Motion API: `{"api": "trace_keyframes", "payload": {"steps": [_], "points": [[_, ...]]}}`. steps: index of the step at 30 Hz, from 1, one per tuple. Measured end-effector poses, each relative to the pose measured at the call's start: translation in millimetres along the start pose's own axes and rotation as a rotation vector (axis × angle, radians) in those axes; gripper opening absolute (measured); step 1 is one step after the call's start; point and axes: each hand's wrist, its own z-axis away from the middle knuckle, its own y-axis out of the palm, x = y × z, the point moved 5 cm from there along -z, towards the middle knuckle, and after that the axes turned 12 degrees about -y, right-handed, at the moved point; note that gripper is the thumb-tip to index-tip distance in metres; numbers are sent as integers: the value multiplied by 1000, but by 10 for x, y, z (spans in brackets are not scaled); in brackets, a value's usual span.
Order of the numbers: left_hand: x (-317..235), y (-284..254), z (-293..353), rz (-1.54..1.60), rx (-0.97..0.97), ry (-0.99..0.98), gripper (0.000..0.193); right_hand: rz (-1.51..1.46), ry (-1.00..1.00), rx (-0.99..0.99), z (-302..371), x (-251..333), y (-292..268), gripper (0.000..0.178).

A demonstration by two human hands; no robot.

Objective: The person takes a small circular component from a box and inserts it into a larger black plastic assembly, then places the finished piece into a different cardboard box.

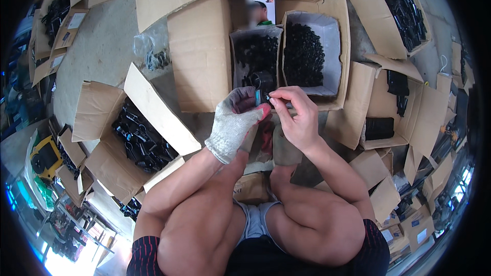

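Note:
My left hand (231, 122), in a white knit glove with reddish fingertips, is closed round a black plastic part. A round black ring (264, 79) stands up from this part, and a light-blue strip (258, 97) shows beside the fingers. Bare, my right hand (296, 115) meets it from the right, thumb and forefinger pinched at the part's edge. Whatever sits in that pinch is too small to name. Just beyond both hands are two grey bins, the left bin (235, 66) and the right bin (332, 66), holding small black pieces.
The bins stand inside a large cardboard box (199, 51), with a phone (266, 13) propped behind them. Open cartons of black parts surround me: a left carton (110, 158), a right carton (414, 107) and a far-right carton (368, 15). A plastic bag (153, 51) lies on the floor.

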Motion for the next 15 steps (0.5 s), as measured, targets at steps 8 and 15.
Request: {"api": "trace_keyframes", "payload": {"steps": [8,15], "points": [[-100,112,86,-128,-116,104,47,-363,425,40,128,-181,16,10],[-101,180,93,-201,-139,185,51,-583,560,-71,218,-229,49,13]]}}
